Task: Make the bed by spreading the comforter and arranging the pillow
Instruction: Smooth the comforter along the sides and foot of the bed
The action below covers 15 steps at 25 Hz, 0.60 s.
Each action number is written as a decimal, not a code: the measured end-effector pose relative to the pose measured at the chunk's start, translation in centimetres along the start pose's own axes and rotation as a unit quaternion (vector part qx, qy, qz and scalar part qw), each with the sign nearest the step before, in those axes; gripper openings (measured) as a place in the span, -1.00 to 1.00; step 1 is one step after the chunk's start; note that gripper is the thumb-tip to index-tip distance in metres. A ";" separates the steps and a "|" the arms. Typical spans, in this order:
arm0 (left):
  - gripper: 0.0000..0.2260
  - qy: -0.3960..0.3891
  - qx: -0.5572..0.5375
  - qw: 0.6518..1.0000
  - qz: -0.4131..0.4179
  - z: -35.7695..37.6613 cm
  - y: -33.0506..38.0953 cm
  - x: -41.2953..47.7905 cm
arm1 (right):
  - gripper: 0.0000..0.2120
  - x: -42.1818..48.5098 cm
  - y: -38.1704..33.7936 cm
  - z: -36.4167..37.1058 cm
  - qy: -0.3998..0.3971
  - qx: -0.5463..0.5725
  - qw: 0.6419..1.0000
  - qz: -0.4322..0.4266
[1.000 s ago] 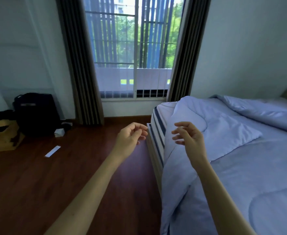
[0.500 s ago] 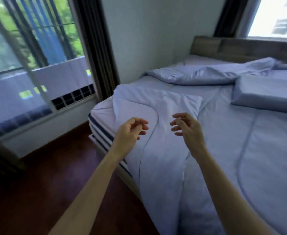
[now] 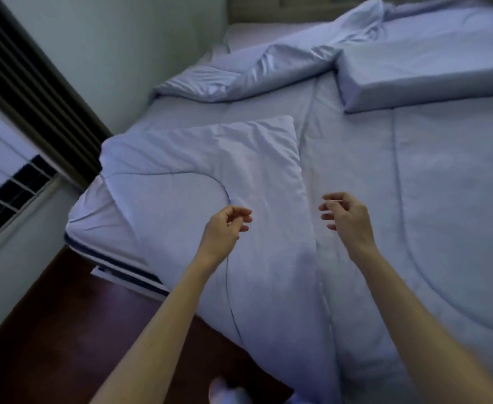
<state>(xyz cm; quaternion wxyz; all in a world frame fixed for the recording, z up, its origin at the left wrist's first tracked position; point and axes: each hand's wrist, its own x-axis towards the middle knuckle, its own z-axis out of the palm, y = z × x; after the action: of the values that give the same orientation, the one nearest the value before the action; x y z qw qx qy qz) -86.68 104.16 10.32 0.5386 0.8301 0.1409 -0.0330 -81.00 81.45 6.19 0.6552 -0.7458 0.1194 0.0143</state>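
Dim daylight falls on a bed (image 3: 76,228) pushed against a pale wall (image 3: 123,53), a dark curtain (image 3: 35,83) hanging at the left. A person stands at the bed's side, both bare arms stretched over a pale blue comforter (image 3: 414,214) that covers most of the mattress. Its near left corner (image 3: 210,170) lies folded back on itself, the flap's long axis running toward the headboard, and its far edge is bunched in a ridge (image 3: 268,65) across the bed. A rectangular pillow (image 3: 429,71) rests on top at the upper right, its long axis crosswise. The left hand (image 3: 225,231) and right hand (image 3: 350,220) hover above the fold, fingers loosely curled, holding nothing.
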 end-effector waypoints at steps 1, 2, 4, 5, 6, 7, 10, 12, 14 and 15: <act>-0.80 -0.016 0.001 1.000 -0.002 -0.1 -0.4 1.3 | -0.87 0.6 0.8 0.4 0.030 -0.010 0.999 0.016; -0.80 -0.032 -0.002 0.999 -0.002 0.0 -0.9 2.5 | -0.87 1.1 1.8 0.8 0.060 -0.032 0.997 0.035; -0.81 -0.081 -0.007 0.997 -0.006 0.5 -2.0 4.7 | -0.78 1.8 4.4 2.0 0.106 -0.092 0.985 0.098; -0.81 -0.115 -0.005 0.993 -0.012 0.8 -2.8 5.8 | -0.71 1.9 5.9 3.0 0.114 -0.112 0.977 0.141; -0.81 -0.148 0.000 0.989 -0.017 1.0 -3.5 6.6 | -0.64 1.6 7.5 4.1 0.106 -0.120 0.970 0.184; -0.81 -0.178 0.006 0.984 -0.019 1.0 -4.3 7.4 | -0.59 1.0 9.0 5.3 0.088 -0.118 0.965 0.216; -0.79 -0.243 0.032 0.969 -0.034 0.1 -6.7 10.5 | -0.53 -1.6 12.2 8.9 0.077 -0.145 0.952 0.258; -0.77 -0.243 0.060 0.967 -0.041 -0.5 -8.0 12.4 | -0.48 -2.9 12.6 10.2 0.072 -0.164 0.954 0.241; -0.68 -0.234 0.095 0.967 -0.040 -0.5 -8.9 13.4 | -0.46 -4.6 12.2 11.4 0.055 -0.145 0.963 0.219; -0.60 -0.232 0.104 0.967 -0.026 -0.1 -9.0 13.4 | -0.42 -5.9 11.8 12.0 0.054 -0.141 0.968 0.201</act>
<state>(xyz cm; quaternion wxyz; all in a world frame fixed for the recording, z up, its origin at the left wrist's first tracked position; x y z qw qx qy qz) -76.23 110.35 -0.33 0.4664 0.8472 0.0295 -0.2525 -87.41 92.84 -6.00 0.5195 -0.7911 0.2987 0.1224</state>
